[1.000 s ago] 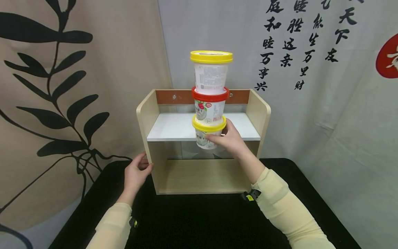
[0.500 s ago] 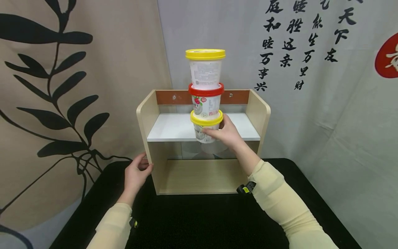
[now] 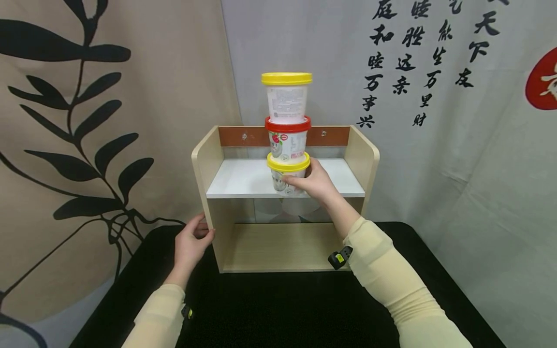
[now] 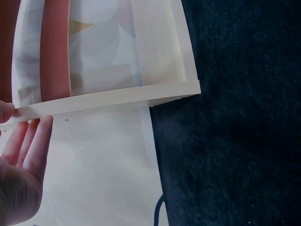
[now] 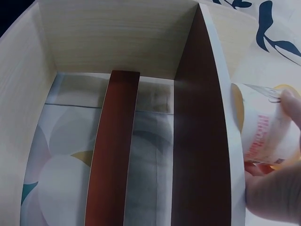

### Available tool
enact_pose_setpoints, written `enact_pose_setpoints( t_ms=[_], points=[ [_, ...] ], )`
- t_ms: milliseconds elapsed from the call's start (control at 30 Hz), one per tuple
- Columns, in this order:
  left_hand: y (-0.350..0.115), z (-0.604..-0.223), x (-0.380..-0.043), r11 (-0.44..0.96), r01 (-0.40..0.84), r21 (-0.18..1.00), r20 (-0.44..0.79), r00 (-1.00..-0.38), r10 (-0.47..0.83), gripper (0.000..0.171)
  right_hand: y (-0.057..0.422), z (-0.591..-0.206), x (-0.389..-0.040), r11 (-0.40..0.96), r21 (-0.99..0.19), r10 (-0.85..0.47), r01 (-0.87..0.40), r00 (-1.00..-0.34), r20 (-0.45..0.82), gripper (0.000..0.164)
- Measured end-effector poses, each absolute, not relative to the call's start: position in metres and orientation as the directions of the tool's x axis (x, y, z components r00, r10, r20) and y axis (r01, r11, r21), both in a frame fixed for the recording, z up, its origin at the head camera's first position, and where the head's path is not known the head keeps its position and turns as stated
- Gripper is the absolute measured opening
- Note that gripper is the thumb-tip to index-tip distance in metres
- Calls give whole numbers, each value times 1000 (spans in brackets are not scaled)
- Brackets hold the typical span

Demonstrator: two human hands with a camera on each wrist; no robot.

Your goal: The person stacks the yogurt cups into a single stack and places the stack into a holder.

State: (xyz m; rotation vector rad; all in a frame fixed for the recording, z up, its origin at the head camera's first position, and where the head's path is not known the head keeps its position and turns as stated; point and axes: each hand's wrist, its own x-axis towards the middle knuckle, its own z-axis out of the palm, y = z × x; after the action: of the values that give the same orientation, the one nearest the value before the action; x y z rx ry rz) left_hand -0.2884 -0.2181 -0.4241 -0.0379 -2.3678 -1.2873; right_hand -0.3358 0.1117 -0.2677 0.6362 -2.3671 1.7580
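Three white paper tubs stand stacked in the head view. The bottom one, a yellow-lidded tub (image 3: 279, 181), is gripped by my right hand (image 3: 320, 183), thumb in front and fingers at its right side. On it rests a red-lidded tub (image 3: 287, 146) with a fruit print, and above that another yellow-lidded tub (image 3: 287, 102). The right wrist view has the held tub (image 5: 261, 125) with its base right at the front edge of the white shelf board (image 5: 225, 101). My left hand (image 3: 190, 244) pinches the left side panel of the small wooden shelf (image 3: 278, 246); thumb and fingers straddle the panel edge (image 4: 103, 98).
The shelf has two levels, the upper a white board (image 3: 239, 179) between raised side panels, with a brown strip (image 3: 243, 136) across the back. It stands on a black-covered table (image 3: 270, 309). Behind hangs a printed curtain (image 3: 435, 159).
My right hand has moved the tub stack slightly left, up and away, so its bottom now overlaps the white board's front edge. The left hand has stayed on the side panel.
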Motion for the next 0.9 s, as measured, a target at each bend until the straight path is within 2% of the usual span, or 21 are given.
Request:
enact_pose_setpoints(
  t_ms=[900],
  points=[
    [-219,-426,-289,575,260,776,425,-888,-173,48,109,-256,-363,377,-887,-161,-266,-962,221,69]
  ],
)
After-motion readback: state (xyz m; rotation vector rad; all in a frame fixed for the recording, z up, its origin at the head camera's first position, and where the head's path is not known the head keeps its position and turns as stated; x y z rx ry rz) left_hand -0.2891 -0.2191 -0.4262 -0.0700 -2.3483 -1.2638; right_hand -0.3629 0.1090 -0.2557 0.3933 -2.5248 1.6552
